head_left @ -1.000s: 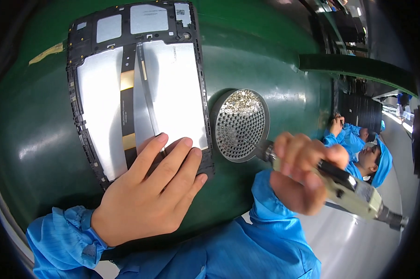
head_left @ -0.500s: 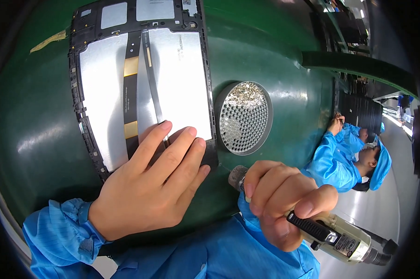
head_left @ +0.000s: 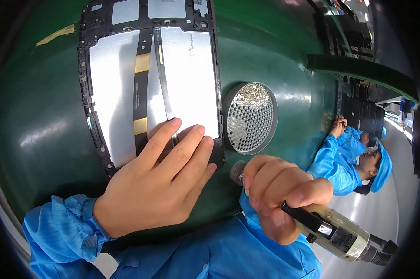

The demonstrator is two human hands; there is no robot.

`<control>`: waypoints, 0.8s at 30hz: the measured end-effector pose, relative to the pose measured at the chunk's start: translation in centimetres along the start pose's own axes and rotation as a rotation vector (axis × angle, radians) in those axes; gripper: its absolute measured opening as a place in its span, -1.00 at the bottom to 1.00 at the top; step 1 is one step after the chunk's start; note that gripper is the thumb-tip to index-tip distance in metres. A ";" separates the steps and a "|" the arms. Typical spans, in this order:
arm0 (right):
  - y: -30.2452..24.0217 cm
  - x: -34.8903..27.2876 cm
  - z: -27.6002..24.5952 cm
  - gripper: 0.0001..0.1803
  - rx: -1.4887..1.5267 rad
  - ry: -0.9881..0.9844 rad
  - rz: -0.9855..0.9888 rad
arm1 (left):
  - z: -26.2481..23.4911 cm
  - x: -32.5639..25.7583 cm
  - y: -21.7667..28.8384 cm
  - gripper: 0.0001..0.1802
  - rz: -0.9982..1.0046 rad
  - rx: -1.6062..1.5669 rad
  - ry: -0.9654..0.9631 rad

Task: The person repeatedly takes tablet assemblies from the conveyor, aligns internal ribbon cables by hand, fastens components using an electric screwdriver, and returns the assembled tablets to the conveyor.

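Observation:
A black tablet frame [head_left: 86,88] with silver shielding panels and a dark flex ribbon lies on the green mat [head_left: 28,107]. My left hand [head_left: 156,179] rests flat on the frame's lower right corner, fingers spread over the silver panel. My right hand [head_left: 277,195] grips an electric screwdriver [head_left: 333,230], its tip just off the frame's lower right corner and below the round perforated screw tray [head_left: 250,117]. Small screws lie in the tray's upper part.
Two other people in blue coats and caps [head_left: 354,160] work further along the bench at the right. A dark green rail [head_left: 358,69] runs across the upper right. A strip of yellow tape [head_left: 55,35] sticks to the mat at upper left.
My right hand with the screwdriver moved from the screw tray down and left toward the frame's lower right corner. My left hand stayed on the frame.

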State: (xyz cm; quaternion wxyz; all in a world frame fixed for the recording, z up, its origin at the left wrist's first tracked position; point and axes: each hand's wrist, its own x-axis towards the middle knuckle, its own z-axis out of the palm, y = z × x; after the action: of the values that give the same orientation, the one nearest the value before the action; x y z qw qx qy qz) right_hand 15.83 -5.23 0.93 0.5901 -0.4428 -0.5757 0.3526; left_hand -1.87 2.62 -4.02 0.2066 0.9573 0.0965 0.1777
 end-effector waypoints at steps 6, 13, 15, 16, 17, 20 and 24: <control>0.1 0.2 -0.1 -0.67 0.006 -0.020 -0.003 | -0.3 0.2 0.2 -0.77 -0.002 -0.003 -0.006; 0.1 0.7 -2.7 -0.62 0.131 0.170 -0.059 | -0.1 0.1 0.1 -0.75 0.024 0.025 0.002; 0.9 1.6 -3.2 -0.61 0.092 0.236 -0.063 | 0.0 0.1 0.1 -0.76 0.022 0.030 0.007; 1.4 1.7 -3.1 -0.60 0.090 0.258 -0.040 | 0.1 0.1 0.1 -0.76 0.017 0.036 0.006; 1.8 1.7 -3.1 -0.60 0.089 0.280 -0.018 | 0.2 0.1 0.1 -0.76 0.023 0.036 0.009; 2.7 1.7 -2.7 -0.60 0.135 0.260 -0.026 | 0.1 0.1 0.0 -0.76 0.010 0.009 0.002; 3.0 1.8 -2.5 -0.61 0.144 0.280 -0.014 | 0.1 0.1 0.0 -0.76 0.012 0.015 0.006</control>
State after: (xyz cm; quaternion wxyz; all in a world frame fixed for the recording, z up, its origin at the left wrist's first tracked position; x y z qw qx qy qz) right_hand 18.72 -2.75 -1.04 0.6973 -0.4401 -0.4641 0.3236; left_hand -1.76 2.57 -4.10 0.1978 0.9589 0.0930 0.1811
